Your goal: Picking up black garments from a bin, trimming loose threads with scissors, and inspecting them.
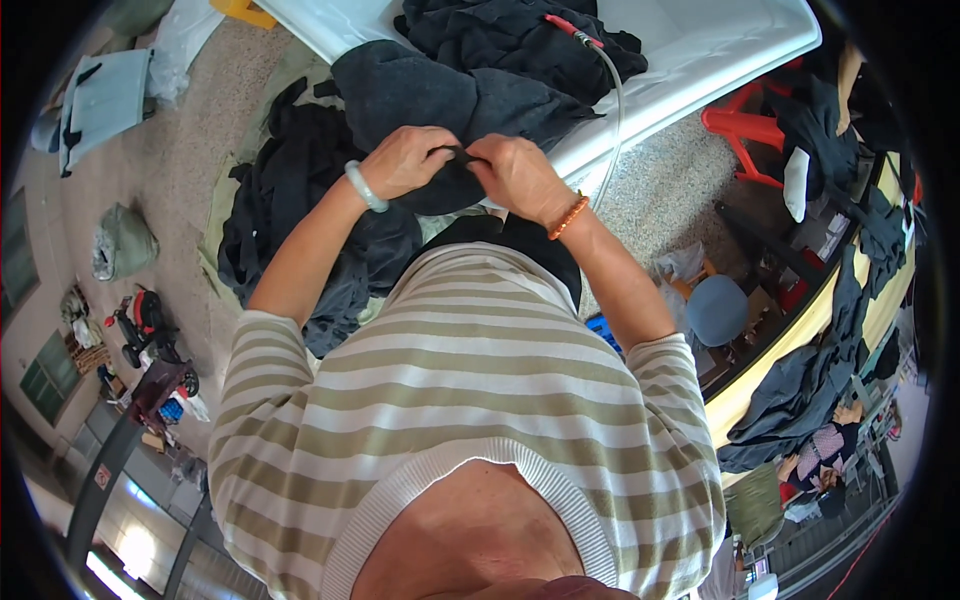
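Observation:
A dark garment point(440, 92) drapes over the near edge of a white tub-like table point(700, 85) and hangs toward my lap. My left hand point(410, 160) pinches its black edge between thumb and fingers. Close beside it, my right hand point(515, 172) grips the same edge, so a short stretch of cloth spans the gap between both thumbs. Behind lies a heap of black garments point(500, 40) on the white surface. An air-gun-like tool with a red tip point(570, 28) rests on that heap, its clear hose point(617, 120) running down past my right hand.
A large pile of dark garments point(290, 190) lies on the floor cloth to my left. A red plastic stool point(740, 130) stands at right, near a round blue-grey seat point(716, 310). Further right, a long table point(735, 410) bears dark clothing, with another person point(825, 445) beside it.

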`<action>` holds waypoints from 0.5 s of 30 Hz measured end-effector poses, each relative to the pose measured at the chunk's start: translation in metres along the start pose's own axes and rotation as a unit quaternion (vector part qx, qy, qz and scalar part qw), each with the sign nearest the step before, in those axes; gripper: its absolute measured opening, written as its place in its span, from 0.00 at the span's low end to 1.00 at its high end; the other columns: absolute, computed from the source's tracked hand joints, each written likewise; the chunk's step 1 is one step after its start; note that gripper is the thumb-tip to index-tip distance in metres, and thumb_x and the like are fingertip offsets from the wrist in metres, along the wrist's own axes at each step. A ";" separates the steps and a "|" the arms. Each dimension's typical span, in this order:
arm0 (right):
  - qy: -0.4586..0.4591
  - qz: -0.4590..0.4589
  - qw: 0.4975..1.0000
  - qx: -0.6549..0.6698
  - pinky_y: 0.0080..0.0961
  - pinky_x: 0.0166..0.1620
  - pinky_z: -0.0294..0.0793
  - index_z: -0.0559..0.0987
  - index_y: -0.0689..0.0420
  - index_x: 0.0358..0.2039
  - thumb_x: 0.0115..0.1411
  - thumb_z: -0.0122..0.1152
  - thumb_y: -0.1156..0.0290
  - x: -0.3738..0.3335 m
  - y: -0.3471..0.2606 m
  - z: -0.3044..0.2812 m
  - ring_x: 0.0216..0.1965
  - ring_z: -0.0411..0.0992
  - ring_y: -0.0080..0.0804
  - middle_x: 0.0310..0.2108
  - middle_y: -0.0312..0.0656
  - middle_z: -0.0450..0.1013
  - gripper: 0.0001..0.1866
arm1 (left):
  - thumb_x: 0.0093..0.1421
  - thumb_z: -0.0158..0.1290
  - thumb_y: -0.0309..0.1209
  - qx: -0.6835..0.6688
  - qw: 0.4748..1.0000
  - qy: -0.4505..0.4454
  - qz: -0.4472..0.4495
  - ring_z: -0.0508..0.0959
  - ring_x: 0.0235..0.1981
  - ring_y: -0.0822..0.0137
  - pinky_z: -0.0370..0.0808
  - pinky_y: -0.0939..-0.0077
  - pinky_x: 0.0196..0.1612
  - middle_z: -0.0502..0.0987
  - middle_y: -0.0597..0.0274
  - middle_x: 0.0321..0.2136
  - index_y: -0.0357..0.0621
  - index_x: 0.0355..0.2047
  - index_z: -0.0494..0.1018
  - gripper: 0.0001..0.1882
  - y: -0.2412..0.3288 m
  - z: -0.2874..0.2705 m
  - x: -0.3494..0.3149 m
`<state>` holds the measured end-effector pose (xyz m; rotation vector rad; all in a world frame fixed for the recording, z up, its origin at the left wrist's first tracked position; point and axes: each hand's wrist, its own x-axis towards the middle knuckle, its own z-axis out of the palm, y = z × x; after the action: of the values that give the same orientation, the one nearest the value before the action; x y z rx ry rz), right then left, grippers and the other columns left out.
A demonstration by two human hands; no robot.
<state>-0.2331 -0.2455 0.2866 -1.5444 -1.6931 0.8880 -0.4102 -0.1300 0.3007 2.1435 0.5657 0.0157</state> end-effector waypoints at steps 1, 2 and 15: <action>0.005 0.007 1.000 0.004 0.38 0.36 0.74 0.77 0.59 0.34 0.54 0.59 0.72 0.000 -0.013 -0.001 0.33 0.74 0.51 0.29 0.49 0.75 0.07 | 0.56 0.49 0.26 -0.006 1.000 0.004 0.001 0.76 0.33 0.46 0.72 0.62 0.35 0.76 0.47 0.30 0.36 0.34 0.74 0.08 -0.003 -0.005 -0.007; -0.018 0.033 0.999 0.003 0.39 0.35 0.73 0.75 0.57 0.35 0.56 0.58 0.67 -0.002 -0.021 -0.002 0.31 0.74 0.50 0.30 0.47 0.75 0.09 | 0.57 0.50 0.26 -0.010 1.000 -0.006 -0.011 0.76 0.32 0.46 0.72 0.64 0.34 0.75 0.46 0.28 0.36 0.34 0.74 0.08 0.002 -0.016 -0.014; -0.037 0.001 0.991 -0.127 0.35 0.31 0.74 0.79 0.54 0.31 0.55 0.59 0.68 -0.036 0.004 -0.004 0.27 0.74 0.43 0.25 0.41 0.74 0.06 | 0.51 0.53 0.22 0.221 0.971 0.095 -0.019 0.72 0.38 0.51 0.70 0.62 0.43 0.72 0.54 0.33 0.40 0.35 0.74 0.10 0.051 -0.007 0.008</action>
<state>-0.2248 -0.2812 0.2838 -1.6965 -1.9194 0.7610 -0.3851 -0.1468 0.3430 2.5815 0.7780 0.0808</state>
